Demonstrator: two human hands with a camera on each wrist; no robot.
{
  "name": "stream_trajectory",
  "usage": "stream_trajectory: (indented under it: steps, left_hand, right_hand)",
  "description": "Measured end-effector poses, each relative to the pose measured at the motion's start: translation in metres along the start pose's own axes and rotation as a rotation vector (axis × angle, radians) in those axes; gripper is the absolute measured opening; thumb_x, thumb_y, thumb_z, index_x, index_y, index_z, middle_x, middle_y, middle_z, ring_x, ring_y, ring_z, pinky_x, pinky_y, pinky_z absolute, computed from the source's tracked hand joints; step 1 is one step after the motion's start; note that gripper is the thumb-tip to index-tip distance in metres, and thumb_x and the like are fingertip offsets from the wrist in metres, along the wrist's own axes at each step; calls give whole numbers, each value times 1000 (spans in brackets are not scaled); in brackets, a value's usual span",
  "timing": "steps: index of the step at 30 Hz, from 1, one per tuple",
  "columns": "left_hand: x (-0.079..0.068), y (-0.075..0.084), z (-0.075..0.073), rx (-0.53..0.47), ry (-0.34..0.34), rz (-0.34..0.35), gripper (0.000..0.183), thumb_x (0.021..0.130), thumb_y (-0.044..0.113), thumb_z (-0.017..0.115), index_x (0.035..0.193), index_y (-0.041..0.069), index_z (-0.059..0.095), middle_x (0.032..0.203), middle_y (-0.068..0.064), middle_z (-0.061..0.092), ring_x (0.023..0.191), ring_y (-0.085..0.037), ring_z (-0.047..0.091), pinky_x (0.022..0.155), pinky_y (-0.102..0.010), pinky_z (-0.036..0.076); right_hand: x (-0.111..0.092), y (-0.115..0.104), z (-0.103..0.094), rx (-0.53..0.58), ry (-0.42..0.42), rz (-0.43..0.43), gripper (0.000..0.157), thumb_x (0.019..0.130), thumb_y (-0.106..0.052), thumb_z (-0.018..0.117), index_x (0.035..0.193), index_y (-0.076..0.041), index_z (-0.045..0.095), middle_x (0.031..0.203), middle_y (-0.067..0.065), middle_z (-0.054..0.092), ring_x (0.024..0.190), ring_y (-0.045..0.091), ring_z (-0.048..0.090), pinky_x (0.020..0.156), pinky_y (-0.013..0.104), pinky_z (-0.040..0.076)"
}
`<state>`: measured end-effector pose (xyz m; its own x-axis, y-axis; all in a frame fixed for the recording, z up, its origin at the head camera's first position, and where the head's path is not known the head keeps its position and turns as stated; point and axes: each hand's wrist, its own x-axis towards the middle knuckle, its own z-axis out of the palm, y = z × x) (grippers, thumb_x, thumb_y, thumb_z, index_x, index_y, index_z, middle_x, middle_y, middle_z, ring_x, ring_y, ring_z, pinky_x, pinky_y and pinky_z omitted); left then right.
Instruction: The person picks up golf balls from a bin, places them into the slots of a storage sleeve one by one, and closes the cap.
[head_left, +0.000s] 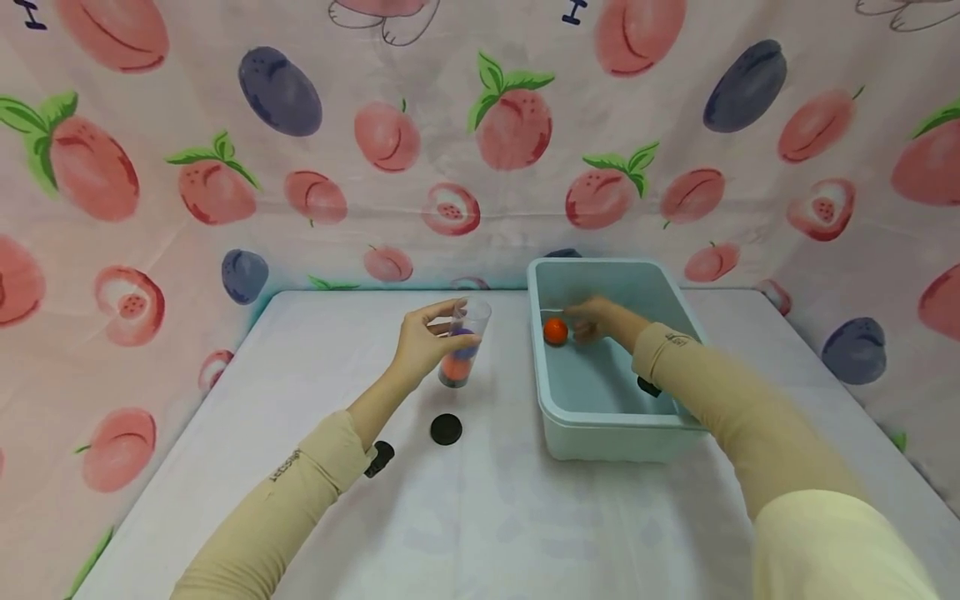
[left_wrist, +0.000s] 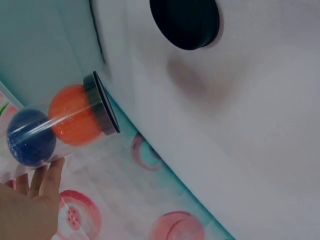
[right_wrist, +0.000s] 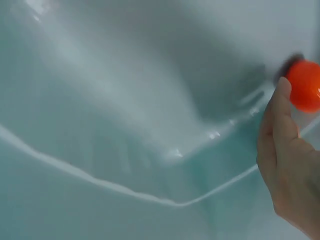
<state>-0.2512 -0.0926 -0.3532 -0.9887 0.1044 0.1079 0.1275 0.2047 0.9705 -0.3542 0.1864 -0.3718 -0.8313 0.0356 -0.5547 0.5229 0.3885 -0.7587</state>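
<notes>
My left hand (head_left: 422, 340) grips a clear plastic tube (head_left: 474, 315) near its top, thumb on one side and fingers on the other. Inside it a dark blue ball (left_wrist: 31, 137) sits above an orange ball (left_wrist: 75, 115), over a black cap (left_wrist: 102, 103) at the bottom end. My right hand (head_left: 592, 319), blurred in the head view, reaches into the pale blue bin (head_left: 553, 414). An orange-red ball (head_left: 555, 331) lies by the bin's left wall, right at the fingertips. The right wrist view shows these fingers fairly straight beside it.
A round black lid (head_left: 446, 429) lies on the white table (head_left: 480, 517) in front of the tube. The bin's walls surround my right hand. A fruit-patterned cloth (head_left: 450, 108) hangs behind the table and along its sides.
</notes>
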Motion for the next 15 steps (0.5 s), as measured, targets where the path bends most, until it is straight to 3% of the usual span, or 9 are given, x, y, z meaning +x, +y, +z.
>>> stream_trajectory:
  steps: [9, 15]
  left_hand:
    - [-2, -1, 2, -26, -2, 2, 56, 73, 4, 79, 126, 7, 61, 124, -16, 59, 116, -32, 59, 99, -44, 48]
    - [-2, -2, 3, -11, -7, 1, 55, 73, 5, 79, 125, 9, 61, 123, -16, 59, 115, -32, 60, 98, -44, 48]
  right_hand:
    - [7, 6, 8, -26, -3, 46, 68, 93, -20, 59, 142, 9, 23, 135, 32, 41, 121, 41, 50, 97, 42, 50]
    - [67, 21, 5, -9, -30, 48, 71, 83, -19, 72, 137, 7, 33, 123, 29, 50, 106, 39, 60, 84, 40, 57]
